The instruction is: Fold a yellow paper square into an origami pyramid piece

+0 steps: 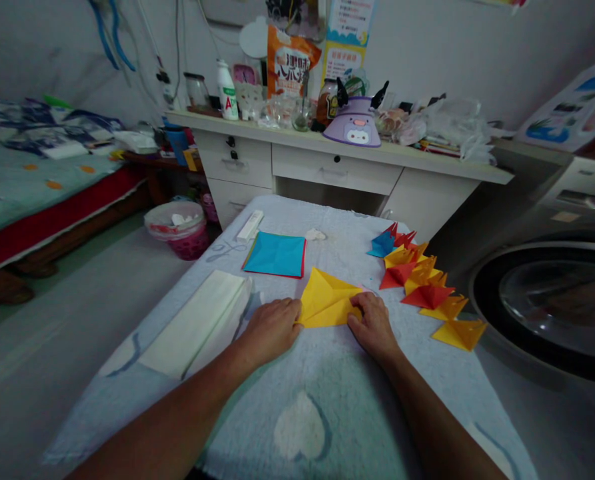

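A partly folded yellow paper (327,300) lies on the towel-covered table (297,393) in front of me. My left hand (272,325) grips its left corner with curled fingers. My right hand (375,323) presses down on its right edge, fingers bent onto the paper. A stack of square sheets (276,254), blue on top with red beneath, lies just behind. To the right runs a row of several finished folded pieces (420,280) in blue, red, yellow and orange.
A flat white packet (197,320) lies at the table's left, a small white stick-shaped object (250,225) and a crumpled scrap (315,235) further back. Behind stands a cluttered white desk (337,160). A bed (27,187) and pink bin (177,228) are left, a washing machine (552,293) right.
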`<state>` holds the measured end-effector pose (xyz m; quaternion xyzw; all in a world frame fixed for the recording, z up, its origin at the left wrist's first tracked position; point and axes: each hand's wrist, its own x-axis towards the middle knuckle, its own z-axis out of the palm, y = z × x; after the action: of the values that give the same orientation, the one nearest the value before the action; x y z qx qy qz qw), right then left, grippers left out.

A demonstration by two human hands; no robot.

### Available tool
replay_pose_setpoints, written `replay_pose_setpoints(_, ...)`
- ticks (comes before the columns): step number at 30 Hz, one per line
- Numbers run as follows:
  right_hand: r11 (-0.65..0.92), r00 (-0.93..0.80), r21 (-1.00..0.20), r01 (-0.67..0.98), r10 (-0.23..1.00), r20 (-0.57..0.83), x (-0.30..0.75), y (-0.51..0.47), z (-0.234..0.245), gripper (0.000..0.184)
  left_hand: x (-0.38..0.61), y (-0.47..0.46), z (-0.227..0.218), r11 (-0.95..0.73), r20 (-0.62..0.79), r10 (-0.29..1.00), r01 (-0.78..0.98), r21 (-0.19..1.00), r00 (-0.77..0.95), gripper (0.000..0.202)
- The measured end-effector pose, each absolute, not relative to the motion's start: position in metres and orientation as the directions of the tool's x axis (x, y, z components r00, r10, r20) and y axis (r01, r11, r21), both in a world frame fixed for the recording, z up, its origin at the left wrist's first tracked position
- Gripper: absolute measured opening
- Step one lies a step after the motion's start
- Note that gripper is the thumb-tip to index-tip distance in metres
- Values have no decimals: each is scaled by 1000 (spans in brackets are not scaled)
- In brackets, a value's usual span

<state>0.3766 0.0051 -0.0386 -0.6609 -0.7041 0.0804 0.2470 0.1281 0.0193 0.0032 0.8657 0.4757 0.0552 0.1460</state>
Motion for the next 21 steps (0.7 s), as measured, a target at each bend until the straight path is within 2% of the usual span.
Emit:
replay_pose_setpoints(4,118,-14,-426,897,971,241,377,4,-38,20,128,18,4,-405,-39,891,830,384,452,15)
replay_pose_setpoints(7,119,-14,-421,899,970,244,376,4,-38,19,127,17,3,-363,-25,916,854,373,400,16)
replay_pose_setpoints(12,111,-15,-406,907,973,230,374,3,-35,18,124,18,-2,-404,-3,902,849,341,431,11)
replay_pose_setpoints(21,118,-25,-387,914,971,239,374,2,-36,20,121,26,-2,-394,-35,890,804,445,455,8)
